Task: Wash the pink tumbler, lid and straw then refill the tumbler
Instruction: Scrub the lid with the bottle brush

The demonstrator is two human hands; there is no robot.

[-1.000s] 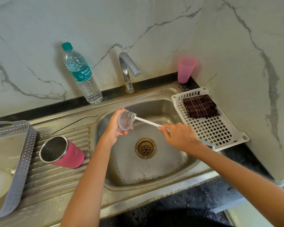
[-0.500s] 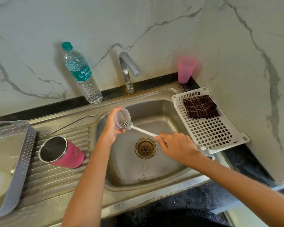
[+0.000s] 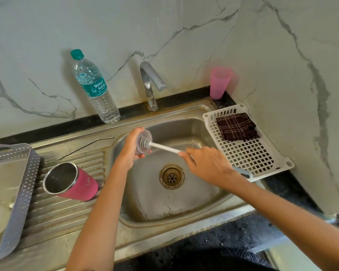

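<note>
Left hand holds one lid, right hand one brush

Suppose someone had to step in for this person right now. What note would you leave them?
Left hand holds the clear lid over the sink. Right hand grips the brush, its bristles pressed into the lid.
Pink tumbler lies on its side on the drainboard; the metal straw lies behind it. Capped water bottle stands by the wall.
Done: lid scrubbing under way; whether the tumbler is washed, cannot tell.
Left: probably finish and rinse the lid, clean the straw, refill the tumbler.
</note>
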